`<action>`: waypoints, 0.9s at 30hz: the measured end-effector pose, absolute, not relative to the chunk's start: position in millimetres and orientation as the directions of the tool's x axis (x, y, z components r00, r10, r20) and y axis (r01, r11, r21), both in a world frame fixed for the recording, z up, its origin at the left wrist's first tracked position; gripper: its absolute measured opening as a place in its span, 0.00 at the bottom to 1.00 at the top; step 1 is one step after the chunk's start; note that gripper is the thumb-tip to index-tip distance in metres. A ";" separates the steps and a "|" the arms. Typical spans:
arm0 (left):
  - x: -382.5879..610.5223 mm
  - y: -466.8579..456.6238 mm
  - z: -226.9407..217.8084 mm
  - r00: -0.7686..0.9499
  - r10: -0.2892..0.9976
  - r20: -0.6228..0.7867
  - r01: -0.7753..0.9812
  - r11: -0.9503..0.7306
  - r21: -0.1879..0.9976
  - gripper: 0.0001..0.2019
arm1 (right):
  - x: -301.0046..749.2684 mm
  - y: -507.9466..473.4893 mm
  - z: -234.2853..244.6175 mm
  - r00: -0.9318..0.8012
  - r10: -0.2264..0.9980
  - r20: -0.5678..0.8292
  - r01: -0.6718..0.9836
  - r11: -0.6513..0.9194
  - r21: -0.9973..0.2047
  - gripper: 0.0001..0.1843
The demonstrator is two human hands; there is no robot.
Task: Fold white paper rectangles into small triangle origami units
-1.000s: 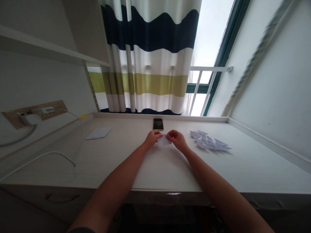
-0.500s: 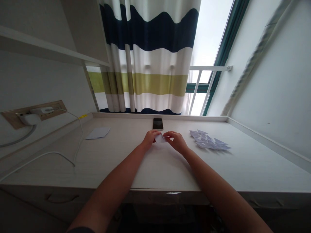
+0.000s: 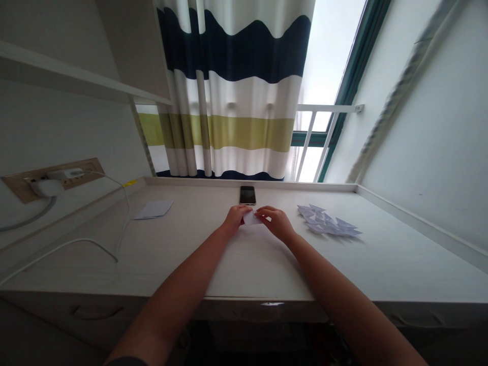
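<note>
Folded paper (image 3: 253, 218) is a small white piece between the two hands, and from here I can't tell whether it touches the desk (image 3: 251, 264). Compared with a second ago, it looks narrower and less of it spreads out below the fingers. My view of the left hand (image 3: 234, 218) shows its fingers curled and pinching the paper's left end. The right hand (image 3: 276, 223) pinches the right end with its fingertips reaching across the top. Neither hand is spread.

Just beyond the hands at 12 o'clock lies a phone (image 3: 247, 195), face up, near the desk's back edge. At 3 o'clock, well clear of the right hand, sits a loose pile of folded paper pieces (image 3: 327, 221). At 9 o'clock lies a white sheet (image 3: 154, 208). A white cable (image 3: 82, 243) curves across the desk's left side, running up toward a plug (image 3: 46, 187) at 10 o'clock. I can't read any writing on these things from here.
</note>
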State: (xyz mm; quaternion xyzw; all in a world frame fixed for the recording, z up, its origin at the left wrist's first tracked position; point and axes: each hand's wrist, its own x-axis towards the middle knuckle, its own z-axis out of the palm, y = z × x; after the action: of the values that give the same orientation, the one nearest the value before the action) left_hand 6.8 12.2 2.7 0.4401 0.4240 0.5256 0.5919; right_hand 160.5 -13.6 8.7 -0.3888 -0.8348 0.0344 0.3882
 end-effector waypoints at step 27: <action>9.6 13.7 -5.2 0.206 0.956 0.210 -0.053 -0.204 0.978 0.17 | 159.5 1.8 1.8 -0.083 0.933 0.351 0.144 0.359 -0.922 0.12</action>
State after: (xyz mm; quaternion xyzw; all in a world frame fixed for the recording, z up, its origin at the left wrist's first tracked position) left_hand 9.6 13.7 -5.2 0.5917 0.3812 0.5018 0.5027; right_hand 159.5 1.8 1.8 -0.4249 -0.6337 0.3739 0.5274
